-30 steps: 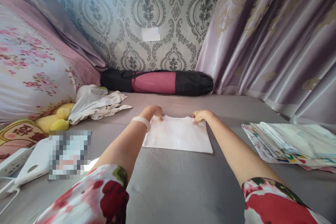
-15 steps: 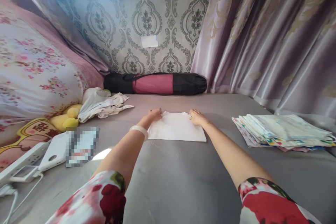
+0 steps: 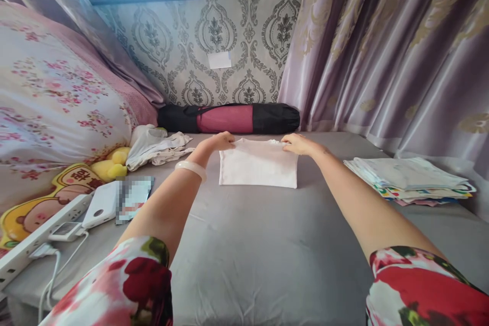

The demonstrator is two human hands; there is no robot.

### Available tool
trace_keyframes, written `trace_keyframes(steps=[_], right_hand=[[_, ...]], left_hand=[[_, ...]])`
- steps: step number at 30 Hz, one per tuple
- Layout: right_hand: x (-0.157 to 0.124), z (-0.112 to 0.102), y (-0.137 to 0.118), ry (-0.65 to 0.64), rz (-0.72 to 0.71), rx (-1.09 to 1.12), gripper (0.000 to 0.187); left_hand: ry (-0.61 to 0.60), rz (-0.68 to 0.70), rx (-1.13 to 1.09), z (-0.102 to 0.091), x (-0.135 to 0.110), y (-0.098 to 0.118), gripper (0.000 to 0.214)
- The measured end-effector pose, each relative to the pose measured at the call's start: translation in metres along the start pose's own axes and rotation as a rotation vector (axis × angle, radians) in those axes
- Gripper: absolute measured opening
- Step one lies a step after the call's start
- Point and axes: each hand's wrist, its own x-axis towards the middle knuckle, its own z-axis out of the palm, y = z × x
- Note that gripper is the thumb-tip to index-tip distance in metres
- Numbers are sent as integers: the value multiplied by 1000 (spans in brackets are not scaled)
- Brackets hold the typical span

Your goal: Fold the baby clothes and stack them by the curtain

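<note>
A white folded garment (image 3: pixel 258 165), perhaps a small shirt, hangs or leans between my two hands over the grey bed sheet (image 3: pixel 244 244). My left hand (image 3: pixel 222 141) pinches its far left corner, with a pale bangle (image 3: pixel 191 168) on that wrist. At the far right corner, my right hand (image 3: pixel 296 143) grips the cloth with fingers closed. The upper edge looks gathered, like a neckline. Whether the lower edge touches the sheet I cannot tell.
Folded clothes are stacked (image 3: pixel 412 178) at the right. A crumpled white garment (image 3: pixel 158 147), a yellow plush toy (image 3: pixel 110 163), a white power bank (image 3: pixel 101 204) and a power strip (image 3: pixel 46 237) lie left. A rolled black-and-pink bag (image 3: pixel 225 118) lies along the wall.
Both hands have moved up and away with the white garment, and its far edge is raised. The hands are a little further apart, and the camera view has shifted slightly.
</note>
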Motion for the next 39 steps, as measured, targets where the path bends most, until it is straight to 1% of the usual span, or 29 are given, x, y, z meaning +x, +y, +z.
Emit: trace_keyframes(steps=[2, 5, 7, 8, 11, 14, 17, 20, 24, 29, 32, 36, 38, 39], right_hand=[[-2, -11, 0, 61, -28, 6, 27], [-6, -15, -1, 231, -45, -36, 29], [-9, -8, -1, 343, -66, -74, 30], [-12, -3, -1, 382, -83, -90, 30], [-23, 18, -1, 420, -149, -125, 30], [-41, 39, -1, 419, -226, -131, 28], [-61, 54, -2, 417, -284, -132, 28], [-78, 67, -4, 387, -293, -129, 28], [-94, 85, -9, 298, -289, -125, 30], [-108, 106, -11, 224, -307, -110, 33], [-115, 114, -9, 178, -300, -96, 39], [-124, 116, -4, 110, -318, -43, 54], [-124, 113, -3, 86, -318, 5, 55], [-122, 111, -4, 77, -307, 28, 51]], left_hand=[[94, 19, -7, -11, 0, 0, 27], [269, 9, 33, -16, 0, 3, 30], [356, -3, 74, -11, -2, 5, 34], [379, -5, 91, -5, -4, 5, 37], [370, 11, 103, 19, -14, 3, 41], [350, 67, 77, 45, -32, -1, 41], [387, 125, 63, 68, -54, -3, 41], [393, 155, 43, 86, -74, -4, 39], [329, 195, 14, 105, -93, -3, 41], [253, 219, 9, 120, -107, 1, 45], [196, 226, 14, 125, -113, 0, 49], [136, 242, 15, 129, -118, -4, 52], [140, 222, -7, 128, -117, -4, 46], [148, 195, -24, 127, -115, -2, 41]])
